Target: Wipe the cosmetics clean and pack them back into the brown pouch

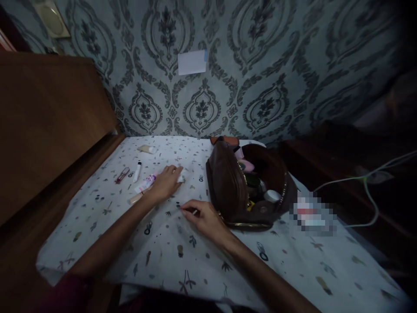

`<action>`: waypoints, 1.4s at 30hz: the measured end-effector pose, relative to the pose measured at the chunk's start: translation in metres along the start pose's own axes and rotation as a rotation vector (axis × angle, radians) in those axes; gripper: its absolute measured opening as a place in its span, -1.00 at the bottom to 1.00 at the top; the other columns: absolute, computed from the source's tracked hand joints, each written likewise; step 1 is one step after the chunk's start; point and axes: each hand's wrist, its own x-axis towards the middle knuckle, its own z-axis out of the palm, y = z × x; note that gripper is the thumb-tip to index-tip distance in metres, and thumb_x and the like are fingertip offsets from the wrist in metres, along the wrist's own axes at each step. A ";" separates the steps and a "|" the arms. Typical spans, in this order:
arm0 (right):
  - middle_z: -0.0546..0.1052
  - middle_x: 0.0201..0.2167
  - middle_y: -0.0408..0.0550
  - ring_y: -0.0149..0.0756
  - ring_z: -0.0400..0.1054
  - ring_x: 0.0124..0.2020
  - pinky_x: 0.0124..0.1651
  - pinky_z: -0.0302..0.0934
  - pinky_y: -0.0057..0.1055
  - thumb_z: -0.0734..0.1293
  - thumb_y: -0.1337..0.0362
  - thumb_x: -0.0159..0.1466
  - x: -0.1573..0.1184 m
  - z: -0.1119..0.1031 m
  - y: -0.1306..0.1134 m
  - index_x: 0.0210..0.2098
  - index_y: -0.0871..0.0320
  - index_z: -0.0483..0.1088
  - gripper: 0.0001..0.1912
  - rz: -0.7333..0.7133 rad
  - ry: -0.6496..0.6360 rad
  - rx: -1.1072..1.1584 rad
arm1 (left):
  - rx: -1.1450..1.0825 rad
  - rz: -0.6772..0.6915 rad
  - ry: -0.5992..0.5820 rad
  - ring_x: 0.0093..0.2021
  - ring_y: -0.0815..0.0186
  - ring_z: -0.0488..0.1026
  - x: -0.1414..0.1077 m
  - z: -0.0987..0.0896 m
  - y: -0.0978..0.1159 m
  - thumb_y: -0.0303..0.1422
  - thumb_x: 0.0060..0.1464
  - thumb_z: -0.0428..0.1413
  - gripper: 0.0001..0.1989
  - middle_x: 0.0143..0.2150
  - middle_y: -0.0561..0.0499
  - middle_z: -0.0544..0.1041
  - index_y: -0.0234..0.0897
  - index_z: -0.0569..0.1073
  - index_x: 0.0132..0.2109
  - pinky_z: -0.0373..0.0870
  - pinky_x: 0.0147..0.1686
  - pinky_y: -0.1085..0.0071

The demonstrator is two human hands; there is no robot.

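My left hand (167, 183) is low over the patterned white sheet, with fingers curved around a small white item (183, 174) that is mostly hidden. Beside its wrist lie a white tube with pink and purple print (145, 184) and a beige tube (135, 198). My right hand (203, 218) rests in front of the bag, thumb and forefinger in a pinch; whatever they hold, if anything, is too small to make out. A brown zip bag (227, 178) stands open at its right, with a pink item (246, 166) and a white round lid (272, 196) among its contents.
Further left on the sheet lie a dark pink lip gloss tube (122, 175), a white stick with a black cap (137, 172) and a beige tube with a white cap (146, 149). A wooden panel (55, 126) borders the left. A pale cable (374, 208) runs at right.
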 end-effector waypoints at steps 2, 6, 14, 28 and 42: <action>0.60 -0.39 -0.03 -0.28 0.47 -0.36 -0.31 0.35 -0.38 0.30 0.31 0.21 0.015 0.009 0.010 -0.22 0.22 0.53 -0.80 0.102 0.054 0.133 | 0.057 0.021 -0.060 0.14 0.03 0.31 0.011 0.010 0.005 -0.41 0.23 0.05 -0.53 0.13 -0.25 0.40 -0.36 0.25 0.25 0.31 0.09 0.16; 0.51 -0.44 -0.13 -0.35 0.41 -0.49 -0.41 0.32 -0.42 0.31 0.26 0.14 0.031 0.023 0.036 -0.18 0.19 0.46 -0.75 0.217 0.186 0.317 | 0.063 0.039 -0.068 0.07 0.01 0.36 0.017 0.019 0.005 -0.47 0.20 0.05 -0.68 0.02 -0.27 0.45 -0.42 0.36 0.10 0.32 0.05 0.16; 0.49 -0.10 0.02 -0.36 0.44 -0.38 -0.26 0.38 -0.37 0.36 0.23 0.05 0.026 0.036 0.056 -0.01 0.18 0.33 -0.51 0.126 0.311 0.462 | -0.265 0.069 0.170 0.03 0.14 0.37 -0.017 0.008 0.024 -0.46 0.21 0.00 -0.69 -0.01 -0.12 0.42 -0.26 0.28 0.10 0.34 0.00 0.25; 0.54 -0.38 -0.22 -0.35 0.44 -0.37 -0.22 0.36 -0.42 0.46 0.37 -0.05 0.018 0.045 0.042 -0.31 0.10 0.37 -0.70 0.011 0.314 0.630 | -0.588 -0.025 0.315 -0.25 0.19 0.43 -0.043 0.020 0.043 -0.15 0.27 -0.01 -0.72 -0.34 -0.01 0.46 -0.23 0.38 -0.31 0.35 -0.14 0.29; 0.60 -0.32 -0.12 -0.37 0.46 -0.51 -0.53 0.28 -0.49 0.57 0.19 -0.02 0.015 0.033 0.030 -0.17 0.12 0.48 -0.56 0.133 0.143 0.855 | -1.171 -0.213 0.326 -0.28 0.30 0.40 -0.037 0.022 0.027 -0.20 0.15 0.11 -0.78 -0.31 0.05 0.45 -0.26 0.40 -0.18 0.37 -0.19 0.39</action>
